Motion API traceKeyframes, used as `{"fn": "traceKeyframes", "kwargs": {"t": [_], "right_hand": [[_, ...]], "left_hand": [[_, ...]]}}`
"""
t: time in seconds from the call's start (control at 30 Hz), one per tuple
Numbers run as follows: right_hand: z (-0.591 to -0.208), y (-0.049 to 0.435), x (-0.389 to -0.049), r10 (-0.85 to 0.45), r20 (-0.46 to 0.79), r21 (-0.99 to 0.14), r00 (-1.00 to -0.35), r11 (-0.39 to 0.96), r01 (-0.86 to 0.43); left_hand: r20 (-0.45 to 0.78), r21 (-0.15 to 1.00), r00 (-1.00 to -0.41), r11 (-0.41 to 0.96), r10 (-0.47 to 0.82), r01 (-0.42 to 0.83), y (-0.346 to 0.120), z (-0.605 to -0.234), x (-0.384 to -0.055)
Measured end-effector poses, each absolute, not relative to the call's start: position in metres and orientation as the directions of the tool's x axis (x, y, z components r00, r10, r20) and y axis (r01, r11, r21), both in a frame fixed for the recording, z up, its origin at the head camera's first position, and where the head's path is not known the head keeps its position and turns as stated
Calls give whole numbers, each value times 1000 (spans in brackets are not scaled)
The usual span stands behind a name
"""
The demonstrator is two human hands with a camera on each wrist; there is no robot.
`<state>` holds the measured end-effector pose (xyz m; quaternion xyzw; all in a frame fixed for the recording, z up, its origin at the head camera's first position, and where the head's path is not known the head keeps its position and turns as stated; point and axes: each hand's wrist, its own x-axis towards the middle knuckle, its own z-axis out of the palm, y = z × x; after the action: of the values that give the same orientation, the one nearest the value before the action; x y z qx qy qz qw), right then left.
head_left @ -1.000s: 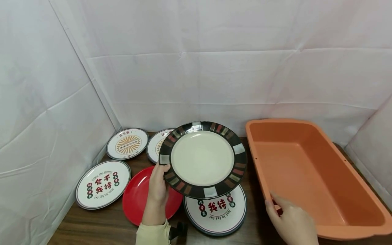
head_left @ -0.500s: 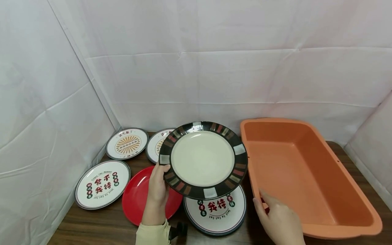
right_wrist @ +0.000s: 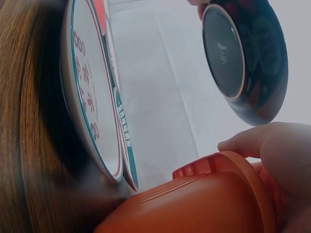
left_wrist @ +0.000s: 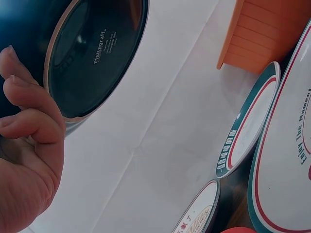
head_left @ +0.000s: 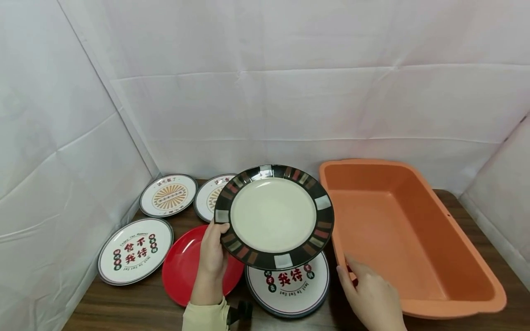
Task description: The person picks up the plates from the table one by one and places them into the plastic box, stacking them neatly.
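In the middle of the frame, the left hand [head_left: 213, 257] grips the dark plate [head_left: 273, 215] by the left side of its rim, thumb on top and fingers curled beneath; the plate is held up off the table [head_left: 112, 305], cream centre facing the head camera. The left wrist view shows lettering on its glossy underside. At lower right, the right hand [head_left: 370, 294] grasps the left rim of the orange tub [head_left: 393, 257], which fills the right of the frame. Below the dark plate and partly hidden by it is a white plate [head_left: 290, 292] with red characters; just left of that lies the red plate [head_left: 180, 271], behind the left forearm. Another lettered plate [head_left: 135, 251] lies at far left, with two sunburst plates [head_left: 169, 195] above it, near the white cloth [head_left: 269, 92].
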<state>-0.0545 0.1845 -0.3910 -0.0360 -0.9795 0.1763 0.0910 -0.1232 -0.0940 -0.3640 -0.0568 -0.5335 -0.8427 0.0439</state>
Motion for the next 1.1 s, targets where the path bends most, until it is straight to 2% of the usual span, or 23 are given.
{"fn": "traceKeyframes", "kwargs": {"t": [0.17,0.4,0.57,0.63,0.8,0.87,0.97,1.1], "right_hand": [[-390,186,-55,101,136,-373,-986,927,43],[-383,196,-58,75,-5,-483,-997,873,68],[-364,216,-57,51,143,-699,-988,712,-64],[-352,226,-60,45,208,-745,-977,655,-128],[-324,254,-80,34,271,-810,-962,549,-208],[-319,268,-90,34,259,-871,-965,439,-218],[-317,286,-104,9,229,-958,-973,180,-224],[-320,306,-120,-59,208,-964,-976,-182,-194]], "left_hand": [[158,891,-987,-430,1,142,-90,-365,-123],[94,891,-996,-447,5,82,-78,-369,-123],[56,879,-998,-476,13,43,-62,-368,-125],[43,873,-999,-488,22,27,-53,-366,-127],[47,874,-998,-485,35,25,-24,-359,-135],[56,876,-997,-481,52,24,-10,-355,-139],[45,871,-995,-492,91,-5,11,-349,-147],[37,857,-995,-515,97,-18,37,-341,-157]]}}
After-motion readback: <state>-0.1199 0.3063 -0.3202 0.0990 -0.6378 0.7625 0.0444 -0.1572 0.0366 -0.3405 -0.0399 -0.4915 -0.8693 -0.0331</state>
